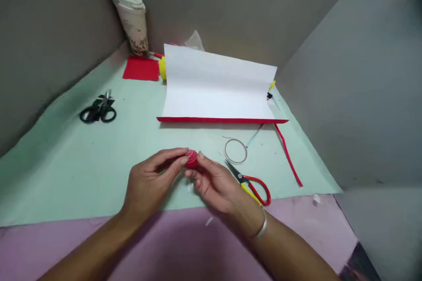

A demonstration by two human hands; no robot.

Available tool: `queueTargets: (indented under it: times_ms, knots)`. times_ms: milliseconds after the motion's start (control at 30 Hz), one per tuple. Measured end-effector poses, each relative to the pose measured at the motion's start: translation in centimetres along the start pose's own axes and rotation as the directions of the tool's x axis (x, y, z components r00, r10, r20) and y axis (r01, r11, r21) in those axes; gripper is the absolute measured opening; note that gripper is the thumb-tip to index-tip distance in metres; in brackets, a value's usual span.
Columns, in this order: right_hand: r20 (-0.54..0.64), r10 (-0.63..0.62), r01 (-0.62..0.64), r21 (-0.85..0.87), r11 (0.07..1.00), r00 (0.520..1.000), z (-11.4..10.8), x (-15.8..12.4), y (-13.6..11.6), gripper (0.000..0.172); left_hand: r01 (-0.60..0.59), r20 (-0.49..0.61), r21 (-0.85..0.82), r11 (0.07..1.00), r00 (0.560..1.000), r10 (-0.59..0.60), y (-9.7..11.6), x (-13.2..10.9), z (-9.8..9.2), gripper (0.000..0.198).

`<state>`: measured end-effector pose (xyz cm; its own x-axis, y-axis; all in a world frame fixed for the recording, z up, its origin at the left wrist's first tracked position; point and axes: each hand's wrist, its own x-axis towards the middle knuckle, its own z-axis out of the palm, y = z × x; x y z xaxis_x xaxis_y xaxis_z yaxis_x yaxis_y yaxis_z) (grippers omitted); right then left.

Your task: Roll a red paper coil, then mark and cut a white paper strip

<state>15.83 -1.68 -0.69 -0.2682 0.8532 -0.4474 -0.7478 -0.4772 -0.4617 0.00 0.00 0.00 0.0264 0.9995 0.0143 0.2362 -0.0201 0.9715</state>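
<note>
Red ball (191, 158), pinched by fingers of left hand (148, 184) and right hand (217, 186); red-handled scissors (252, 184), ring (235, 151) nearby

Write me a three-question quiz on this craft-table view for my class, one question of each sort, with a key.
1. True or false: the black scissors lie to the left of the white sheet, apart from it.
2. What do the left hand and right hand pinch between them?
A) a small red round piece
B) a yellow roll
C) a thin ring
3. Fill in: the open scissors on the table next to the right hand have ___ handles.

Key: 1 true; 2 A; 3 red.
</note>
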Motion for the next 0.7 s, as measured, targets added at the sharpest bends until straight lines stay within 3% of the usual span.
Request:
queueTargets:
  times_ms: [233,367,433,533,700]
  knots:
    - [-0.014,-0.005,0.005,-0.041,0.999,1.0,0.0,-0.2,-0.2,0.037,-0.051,0.025,0.004,0.999,0.998,0.051,0.3,0.1,0.5,0.013]
    - [-0.018,-0.038,0.035,-0.13,0.991,0.999,0.2,-0.4,-0.2,0.04,0.153,0.051,-0.169,0.974,0.988,-0.146,0.3,0.8,0.1,0.015]
    - [-0.017,-0.09,0.084,-0.228,0.97,0.996,0.3,-0.6,-0.1,0.039,0.322,0.135,-0.378,0.868,0.947,-0.293,0.3,1.4,-0.1,0.014]
    - [-0.034,-0.229,0.193,-0.429,0.882,0.973,0.3,-0.7,-0.2,0.032,0.499,0.283,-0.613,0.613,0.863,-0.42,0.2,2.2,-0.2,0.009]
    - [-0.043,-0.44,0.3,-0.673,0.676,0.897,0.2,-0.7,-0.1,0.035,0.614,0.407,-0.697,0.371,0.764,-0.5,0.2,2.7,0.1,0.021]
